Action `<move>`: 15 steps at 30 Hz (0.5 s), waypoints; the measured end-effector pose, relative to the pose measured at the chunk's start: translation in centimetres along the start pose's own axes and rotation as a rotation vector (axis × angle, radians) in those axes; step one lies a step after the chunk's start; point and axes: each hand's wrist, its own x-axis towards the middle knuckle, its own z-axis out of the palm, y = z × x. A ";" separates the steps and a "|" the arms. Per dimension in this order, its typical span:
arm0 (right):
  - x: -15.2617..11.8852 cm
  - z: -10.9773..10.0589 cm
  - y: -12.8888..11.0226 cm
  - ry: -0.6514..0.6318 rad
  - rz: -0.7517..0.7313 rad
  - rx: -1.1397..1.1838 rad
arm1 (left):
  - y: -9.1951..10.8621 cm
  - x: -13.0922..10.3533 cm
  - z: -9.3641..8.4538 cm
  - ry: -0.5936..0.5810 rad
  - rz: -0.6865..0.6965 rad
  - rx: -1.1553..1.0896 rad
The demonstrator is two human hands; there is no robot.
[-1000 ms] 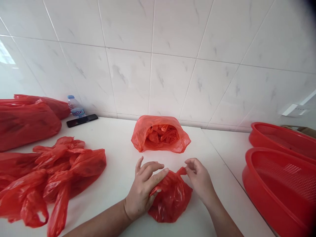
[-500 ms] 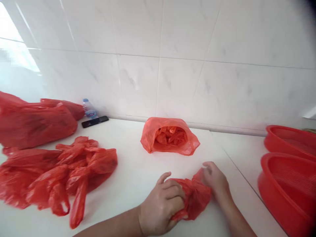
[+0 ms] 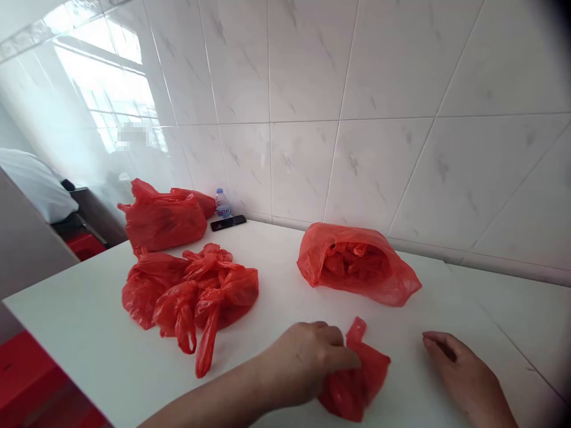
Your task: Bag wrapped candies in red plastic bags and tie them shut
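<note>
My left hand [image 3: 312, 359] is closed on a small crumpled red plastic bag [image 3: 372, 377] at the bottom centre, its fingers curled over the bag's left part. One narrow end of that bag sticks up past my fingers. To the right, apart from the bag, my right hand [image 3: 468, 377] is low over the white table [image 3: 276, 392], thumb and fingertip together and nothing visible between them. Behind both hands lies a larger red plastic bag [image 3: 307, 261] on its side, its mouth facing me. Crumpled red plastic bags [image 3: 357, 261] fill its inside.
Left of my arm lie several knotted red plastic bags [image 3: 227, 297]. A fuller red bag [image 3: 165, 223] stands behind them, near a small water bottle [image 3: 223, 205] and a black phone [image 3: 228, 223]. A tiled wall [image 3: 303, 172] bounds the back. Red stools [image 3: 31, 380] show below the table's left edge.
My view has swung left, and the red baskets have gone out of sight at the right. My right hand has come off the small bag; my left still holds it.
</note>
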 end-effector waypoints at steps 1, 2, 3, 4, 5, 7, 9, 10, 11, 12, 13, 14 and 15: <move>-0.1 0.0 -0.2 -0.005 0.014 -0.002 | -0.4 -0.9 -1.1 0.020 -0.048 -0.011; -0.1 0.0 -0.4 -0.010 0.028 -0.007 | -1.0 -1.8 -2.2 0.053 -0.114 -0.021; -0.2 0.0 -0.6 -0.016 0.036 -0.008 | -1.6 -2.8 -3.2 0.118 -0.191 -0.018; -0.3 0.0 -0.8 -0.020 0.039 -0.007 | -2.3 -3.9 -4.3 0.201 -0.285 0.004; -0.4 0.1 -0.9 -0.025 0.038 -0.005 | -3.0 -4.9 -5.4 0.306 -0.392 0.053; -0.5 0.2 -1.1 -0.037 0.037 -0.004 | -4.4 -6.8 -7.4 0.545 -0.580 0.221; -0.5 0.3 -1.1 -0.042 0.036 -0.002 | -5.5 -8.3 -9.2 0.735 -0.765 0.416; -0.5 0.3 -1.0 -0.042 0.035 -0.003 | -6.1 -9.0 -9.9 0.797 -0.849 0.502; -0.5 0.4 -1.0 -0.043 0.029 -0.001 | -6.6 -9.6 -10.4 0.828 -0.929 0.572; -0.5 0.4 -0.9 -0.042 0.026 0.001 | -7.1 -10.2 -10.7 0.823 -1.004 0.620; -0.5 0.4 -0.8 -0.042 0.025 0.002 | -7.6 -10.8 -10.7 0.779 -1.083 0.643; -0.5 0.4 -0.8 -0.043 0.025 0.000 | -8.2 -11.4 -10.5 0.686 -1.162 0.632; -0.5 0.4 -0.8 -0.043 0.026 -0.003 | -8.8 -11.9 -10.2 0.556 -1.231 0.590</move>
